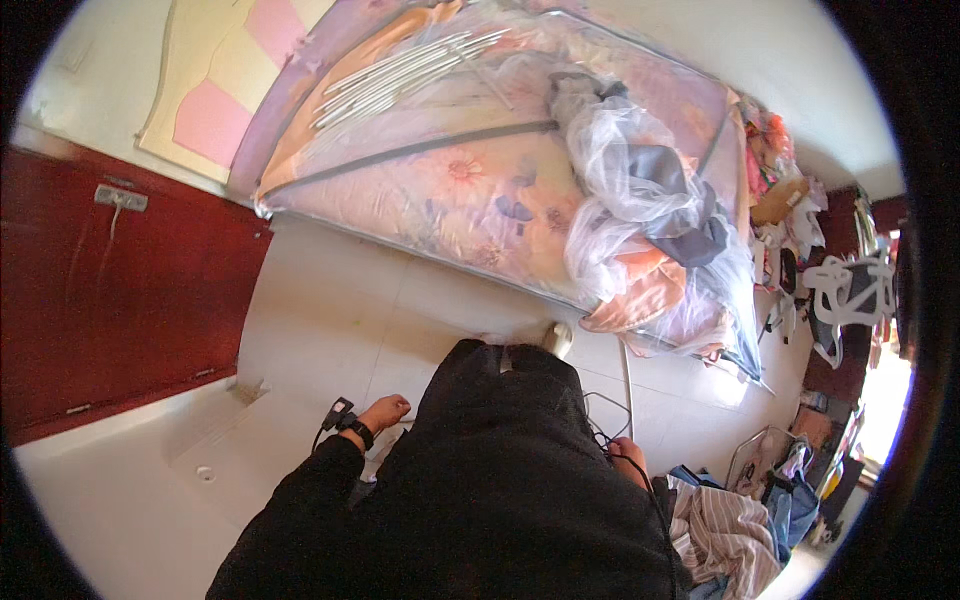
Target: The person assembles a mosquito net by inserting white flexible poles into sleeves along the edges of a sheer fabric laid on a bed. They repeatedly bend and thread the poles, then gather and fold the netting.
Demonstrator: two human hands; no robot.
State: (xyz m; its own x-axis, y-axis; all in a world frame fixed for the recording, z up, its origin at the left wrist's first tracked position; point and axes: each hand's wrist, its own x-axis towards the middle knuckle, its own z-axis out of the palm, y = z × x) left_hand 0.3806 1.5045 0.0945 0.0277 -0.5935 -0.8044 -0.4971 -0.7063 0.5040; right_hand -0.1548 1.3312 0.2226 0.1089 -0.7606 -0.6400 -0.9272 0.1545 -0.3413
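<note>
My left hand [385,412] hangs beside my dark clothing, its fingers curled in, with nothing visible in them. A black band and a small black device sit at its wrist. My right hand [628,460] is low on the other side, next to a black cord [607,441]; its fingers are mostly hidden. Ahead of me is a bed with floral bedding [465,170], under a sheer mosquito net with grey edging. Several white poles [400,78] lie bundled at its far left. Crumpled white netting with grey fabric [650,180] is heaped on its right half.
A dark red wooden panel [120,290] stands at the left. A thin white pole [628,380] and a wire frame [605,403] are near my right hand. Striped cloth [725,530] and other clothes lie at the lower right. A white-framed chair [850,295] stands at the right.
</note>
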